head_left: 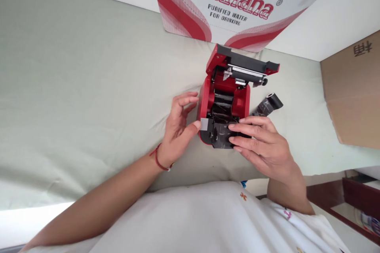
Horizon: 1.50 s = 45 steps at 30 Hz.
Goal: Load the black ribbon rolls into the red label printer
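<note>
A red label printer point(203, 99) stands on the cloth with its lid point(246, 61) raised. Inside lies a shiny black roll point(222, 104), and its black strip point(221, 136) hangs over the printer's front edge. My left hand point(177, 128) is at the printer's left side, fingers apart, its thumb by the grey sticker on the front corner. The outstretched fingers of my right hand point(264, 144) lie on the right part of the strip and hide some of it. Just behind that hand, a small black roll point(273, 101) with a loose crinkled tail rests on the cloth.
A white and red water carton point(190, 19) stands right behind the printer, near the raised lid. At the far right is a brown cardboard box point(350, 95). Pale green cloth point(89, 87) covers the table, and a dark red shelf point(329, 197) sits below at right.
</note>
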Each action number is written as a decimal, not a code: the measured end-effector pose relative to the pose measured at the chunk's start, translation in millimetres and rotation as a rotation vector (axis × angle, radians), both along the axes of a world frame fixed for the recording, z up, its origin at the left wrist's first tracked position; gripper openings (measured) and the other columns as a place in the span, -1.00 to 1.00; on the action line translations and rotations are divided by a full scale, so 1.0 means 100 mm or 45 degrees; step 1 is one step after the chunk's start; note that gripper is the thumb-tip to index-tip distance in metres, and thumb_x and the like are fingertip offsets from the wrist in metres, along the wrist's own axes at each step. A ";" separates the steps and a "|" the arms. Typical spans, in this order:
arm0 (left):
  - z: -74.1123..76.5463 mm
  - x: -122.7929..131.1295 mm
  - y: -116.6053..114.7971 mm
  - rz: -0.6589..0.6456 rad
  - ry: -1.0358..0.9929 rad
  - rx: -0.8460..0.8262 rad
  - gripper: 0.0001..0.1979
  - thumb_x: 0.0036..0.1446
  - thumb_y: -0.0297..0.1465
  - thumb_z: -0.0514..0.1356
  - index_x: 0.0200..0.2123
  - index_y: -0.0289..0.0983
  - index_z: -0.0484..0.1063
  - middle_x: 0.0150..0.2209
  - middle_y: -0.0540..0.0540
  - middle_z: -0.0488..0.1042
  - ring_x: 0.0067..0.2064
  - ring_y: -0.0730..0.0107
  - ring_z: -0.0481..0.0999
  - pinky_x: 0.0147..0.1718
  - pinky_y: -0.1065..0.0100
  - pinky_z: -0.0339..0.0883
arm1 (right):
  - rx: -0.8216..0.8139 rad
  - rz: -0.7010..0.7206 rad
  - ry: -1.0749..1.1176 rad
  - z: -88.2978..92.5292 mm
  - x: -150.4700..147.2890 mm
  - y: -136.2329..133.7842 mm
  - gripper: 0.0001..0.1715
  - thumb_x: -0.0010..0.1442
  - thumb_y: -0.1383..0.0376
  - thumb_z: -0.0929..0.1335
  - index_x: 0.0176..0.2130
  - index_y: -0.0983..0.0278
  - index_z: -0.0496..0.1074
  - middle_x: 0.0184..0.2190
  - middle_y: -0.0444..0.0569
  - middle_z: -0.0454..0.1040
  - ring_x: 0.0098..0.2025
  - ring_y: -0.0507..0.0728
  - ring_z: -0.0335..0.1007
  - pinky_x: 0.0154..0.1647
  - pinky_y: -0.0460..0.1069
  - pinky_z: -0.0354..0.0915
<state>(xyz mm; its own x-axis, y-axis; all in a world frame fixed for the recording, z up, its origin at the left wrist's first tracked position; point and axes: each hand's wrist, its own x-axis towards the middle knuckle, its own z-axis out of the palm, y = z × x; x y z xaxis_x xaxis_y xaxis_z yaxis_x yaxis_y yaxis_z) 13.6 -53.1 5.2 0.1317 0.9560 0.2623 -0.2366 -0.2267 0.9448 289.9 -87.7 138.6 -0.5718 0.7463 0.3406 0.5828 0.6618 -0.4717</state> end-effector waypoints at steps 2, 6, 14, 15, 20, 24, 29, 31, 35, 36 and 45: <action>0.02 0.01 -0.04 0.168 0.156 0.239 -0.43 0.53 -0.01 0.42 0.50 0.09 0.52 0.47 -0.21 0.46 0.57 -0.21 0.46 0.65 -0.33 0.39 | 0.007 -0.013 0.021 -0.07 0.00 -0.03 -0.70 0.54 0.46 0.55 0.17 0.18 0.74 0.27 0.07 0.84 0.38 0.30 0.71 0.31 0.28 0.74; 0.05 0.07 -0.08 0.328 0.374 0.568 -0.29 0.46 0.14 0.42 0.55 0.15 0.43 0.38 -0.19 0.48 0.51 -0.24 0.53 0.68 -0.49 0.31 | 0.033 0.025 0.030 -0.12 0.01 -0.01 -0.71 0.56 0.44 0.54 0.20 0.20 0.72 0.28 0.08 0.84 0.40 0.32 0.69 0.31 0.29 0.74; 0.03 0.15 -0.13 0.273 0.407 0.535 -0.25 0.50 0.06 0.43 0.60 0.08 0.34 0.45 -0.26 0.40 0.58 -0.22 0.47 0.64 -0.47 0.39 | 0.227 -0.311 0.154 0.01 0.02 0.15 -0.57 0.60 0.36 0.54 0.33 -0.01 0.75 0.36 -0.04 0.79 0.34 0.31 0.72 0.36 0.34 0.66; 0.02 0.15 -0.13 0.273 0.402 0.541 -0.24 0.50 0.05 0.44 0.61 0.08 0.33 0.45 -0.26 0.40 0.58 -0.23 0.47 0.64 -0.48 0.39 | 0.303 -0.436 0.241 -0.01 0.02 0.21 -0.56 0.63 0.29 0.53 0.37 -0.08 0.75 0.37 -0.07 0.78 0.35 0.33 0.72 0.36 0.37 0.65; 0.02 0.16 -0.12 0.272 0.403 0.536 -0.22 0.49 0.05 0.44 0.62 0.09 0.31 0.46 -0.27 0.40 0.58 -0.27 0.47 0.63 -0.54 0.36 | 0.332 -0.629 0.510 -0.25 0.10 0.62 -0.44 0.78 -0.04 0.38 0.60 -0.17 0.55 0.57 -0.01 0.59 0.57 0.40 0.61 0.51 0.45 0.64; 0.00 0.17 -0.11 0.290 0.396 0.558 -0.17 0.50 0.08 0.43 0.67 0.12 0.27 0.48 -0.26 0.39 0.58 -0.25 0.47 0.66 -0.53 0.34 | 0.036 -0.462 0.659 -0.42 0.13 0.78 -0.36 0.78 -0.10 0.36 0.68 -0.19 0.45 0.62 0.01 0.55 0.64 0.36 0.53 0.65 0.46 0.54; -0.01 0.16 -0.11 0.322 0.427 0.571 -0.04 0.49 0.14 0.43 0.77 0.17 0.16 0.59 -0.27 0.34 0.68 -0.35 0.39 0.73 -0.57 0.22 | 0.027 -0.482 0.808 -0.38 0.06 0.61 -0.51 0.76 -0.07 0.40 0.42 -0.06 0.77 0.17 0.07 0.79 0.30 0.33 0.76 0.42 0.37 0.64; -0.01 0.15 -0.10 0.321 0.453 0.571 0.01 0.49 0.18 0.41 0.81 0.18 0.09 0.66 -0.28 0.30 0.73 -0.42 0.34 0.74 -0.57 0.19 | 0.082 -0.492 0.750 -0.35 0.03 0.49 -0.52 0.78 -0.07 0.37 0.29 -0.03 0.85 0.10 0.07 0.79 0.23 0.34 0.76 0.30 0.36 0.65; 0.02 0.11 -0.07 0.262 0.527 0.652 -0.01 0.57 0.14 0.33 0.85 0.19 -0.01 0.77 -0.22 0.25 0.81 -0.36 0.26 0.77 -0.47 0.19 | 0.192 -0.463 0.521 -0.39 0.02 0.29 -0.59 0.77 0.02 0.39 0.24 -0.05 0.86 0.09 -0.01 0.83 0.21 0.33 0.76 0.32 0.39 0.62; 0.03 0.10 -0.07 0.242 0.544 0.673 -0.03 0.58 0.12 0.31 0.85 0.19 -0.02 0.78 -0.21 0.27 0.82 -0.32 0.26 0.78 -0.45 0.17 | 0.213 -0.453 0.481 -0.42 0.02 0.25 -0.62 0.77 0.06 0.40 0.23 -0.06 0.86 0.05 -0.04 0.84 0.19 0.31 0.76 0.33 0.38 0.63; 0.05 0.06 -0.04 0.182 0.626 0.739 -0.10 0.63 0.04 0.24 0.84 0.10 -0.02 0.48 -0.20 0.69 0.74 -0.07 0.46 0.81 -0.29 0.09 | 0.323 -0.492 0.474 -0.64 -0.03 0.17 -0.65 0.74 0.22 0.42 0.19 -0.03 0.85 0.00 -0.10 0.86 0.14 0.24 0.77 0.17 0.27 0.68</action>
<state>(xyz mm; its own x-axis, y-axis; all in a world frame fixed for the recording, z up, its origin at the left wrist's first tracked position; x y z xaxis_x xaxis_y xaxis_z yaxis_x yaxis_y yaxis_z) 19.3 -57.4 10.1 0.2483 0.6996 0.6700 0.2479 -0.7145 0.6543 286.8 -71.1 74.4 -0.0829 0.7456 0.6612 0.6294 0.5536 -0.5454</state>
